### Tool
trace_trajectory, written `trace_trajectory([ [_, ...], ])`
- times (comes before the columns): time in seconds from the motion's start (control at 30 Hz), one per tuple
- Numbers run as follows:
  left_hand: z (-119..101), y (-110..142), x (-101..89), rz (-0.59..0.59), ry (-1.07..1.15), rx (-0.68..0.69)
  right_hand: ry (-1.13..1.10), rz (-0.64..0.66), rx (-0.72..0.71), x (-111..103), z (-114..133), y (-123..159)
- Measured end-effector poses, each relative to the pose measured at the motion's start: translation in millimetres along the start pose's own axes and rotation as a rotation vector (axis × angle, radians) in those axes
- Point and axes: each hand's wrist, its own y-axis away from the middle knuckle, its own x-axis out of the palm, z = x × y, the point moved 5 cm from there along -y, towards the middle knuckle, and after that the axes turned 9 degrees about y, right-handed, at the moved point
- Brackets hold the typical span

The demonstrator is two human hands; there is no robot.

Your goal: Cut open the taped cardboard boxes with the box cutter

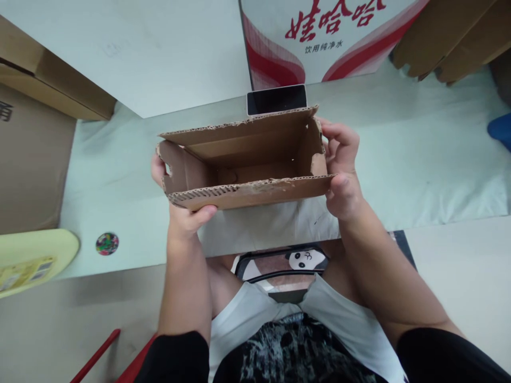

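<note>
Between my two hands is a brown cardboard box (255, 199), its top open towards me and its inside showing no contents. The cut edges look rough, with bare corrugation along the near rim. My left hand (186, 218) grips the left end, thumb on the near wall and fingers around the far side of the end. At the right end my right hand (343, 170) holds on, its thumb at the near corner and its fingers against the end wall. The box's underside is hidden. Just behind the far rim lies a phone-like dark rectangle (277, 100).
A pale green cloth (419, 159) covers the table. White panels and a carton with red lettering (319, 32) stand behind. Cardboard boxes (32, 154) are at left, brown cardboard (439, 37) at right. A yellow container (40, 255) and a round colourful disc (107, 243) lie front left.
</note>
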Motion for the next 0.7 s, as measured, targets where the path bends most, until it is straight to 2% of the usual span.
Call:
trace_trajectory([
  [0.17, -8, -6, 17.3, 0.048, 0.063, 0.1, -0.094, -0.048, -0.03, 5, -7, 1],
  [0.23, -11, -8, 19.9, 0.008, 0.116, 0.118, -0.108, -0.032, -0.028, 6, -7, 2],
  [0.3, -15, -10, 19.1, -0.086, 0.165, 0.128, -0.13, -0.001, -0.033, 6, -5, 4],
  [0.43, -23, -12, 21.8, -0.236, 0.168, -0.005, -0.163, 0.051, -0.013, 5, -3, 6],
  [0.57, -27, -12, 26.0, -0.23, 0.128, -0.053, -0.189, 0.061, -0.009, 6, -4, 6],
  [0.7, -18, -7, 22.1, -0.198, 0.164, -0.14, -0.2, 0.052, -0.005, 7, -3, 6],
])
